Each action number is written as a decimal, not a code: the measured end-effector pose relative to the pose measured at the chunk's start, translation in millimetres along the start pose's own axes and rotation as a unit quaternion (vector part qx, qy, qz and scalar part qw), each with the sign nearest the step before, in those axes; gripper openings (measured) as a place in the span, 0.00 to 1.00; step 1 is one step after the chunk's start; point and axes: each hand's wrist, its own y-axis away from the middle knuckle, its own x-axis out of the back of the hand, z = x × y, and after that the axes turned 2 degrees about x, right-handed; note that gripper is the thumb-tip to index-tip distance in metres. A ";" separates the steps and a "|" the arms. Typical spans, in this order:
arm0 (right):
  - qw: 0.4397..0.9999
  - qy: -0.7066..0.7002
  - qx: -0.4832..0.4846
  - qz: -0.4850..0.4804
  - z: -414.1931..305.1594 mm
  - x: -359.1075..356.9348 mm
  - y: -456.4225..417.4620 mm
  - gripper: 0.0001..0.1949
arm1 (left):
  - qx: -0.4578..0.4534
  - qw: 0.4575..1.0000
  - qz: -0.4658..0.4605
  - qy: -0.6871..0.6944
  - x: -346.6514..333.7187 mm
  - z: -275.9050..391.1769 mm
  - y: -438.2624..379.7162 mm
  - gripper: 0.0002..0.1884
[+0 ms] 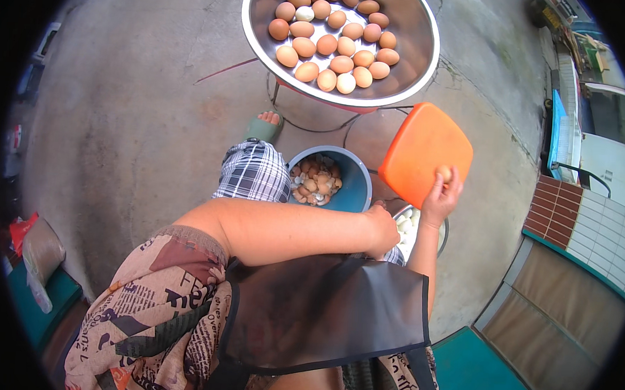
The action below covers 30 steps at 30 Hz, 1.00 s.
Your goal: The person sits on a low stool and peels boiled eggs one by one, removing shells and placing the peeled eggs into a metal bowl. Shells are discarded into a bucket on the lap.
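Observation:
My right hand (443,198) grips a brown egg (443,172) at the surface of an orange plastic stool (428,148). Across my lap reaches the left arm, and my left hand (384,230) is curled beside a metal bowl (443,237) of peeled white eggs (406,224). Its palm is turned away, so whether it holds anything is hidden. A blue-grey bucket (359,179) stands between my knees, with broken brown eggshells (318,184) inside. Beyond it, a large steel basin (418,53) carries many brown eggs (327,45) and one white one (304,14).
The basin rests on a red support with thin metal legs (315,128) over a concrete floor (138,109). At right are a tiled ledge (578,222) and a green surface (485,372). Plastic bags (43,246) lie on another green surface at left. A dark apron (323,310) covers my lap.

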 end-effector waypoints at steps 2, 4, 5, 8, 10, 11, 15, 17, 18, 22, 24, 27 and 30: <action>0.996 0.007 0.052 0.071 -0.2 -4.9 0.3 0.18 | 0.001 1.000 0.008 -0.005 0.1 1.2 1.1 0.25; 0.993 0.074 0.090 0.038 12.7 -7.8 10.7 0.19 | -0.004 1.000 0.005 -0.007 1.6 3.0 2.8 0.26; 0.985 0.134 0.102 -0.035 34.4 -15.1 25.5 0.19 | -0.009 1.000 0.004 -0.010 3.0 4.0 4.3 0.27; 0.985 0.127 0.065 -0.097 41.0 -15.6 18.7 0.21 | -0.007 1.000 -0.005 -0.008 3.8 3.5 1.6 0.26; 0.992 0.095 0.056 -0.066 33.6 -13.6 14.2 0.21 | 0.000 1.000 -0.003 -0.013 0.2 3.2 0.1 0.25; 0.992 0.096 0.074 -0.037 30.9 -14.8 12.4 0.21 | 0.003 1.000 -0.002 -0.016 -1.8 2.4 -0.3 0.25; 0.943 0.296 0.113 -0.104 45.9 -22.7 17.1 0.20 | -0.009 1.000 0.009 -0.017 0.0 2.6 1.5 0.22; 0.957 0.232 0.135 -0.113 45.7 -24.8 19.6 0.21 | -0.005 1.000 0.006 -0.014 -1.6 2.0 -0.1 0.20; 0.962 0.199 0.146 -0.121 43.7 -25.9 21.5 0.22 | -0.008 1.000 0.002 -0.018 -1.6 1.5 0.2 0.19; 0.996 0.065 -0.019 -0.060 49.5 -27.0 10.7 0.24 | -0.010 1.000 0.004 -0.021 -2.9 0.2 -0.1 0.16; 0.986 0.160 0.043 0.015 60.8 -31.5 12.8 0.25 | -0.009 1.000 0.008 -0.018 -3.0 0.3 0.3 0.16; 0.976 0.180 -0.119 -0.036 71.8 -35.2 10.7 0.27 | -0.005 1.000 0.002 -0.019 -1.0 0.9 0.9 0.15; 0.979 0.067 -0.101 -0.163 65.4 -35.8 19.9 0.30 | -0.004 1.000 -0.004 -0.022 -0.3 1.2 -0.5 0.15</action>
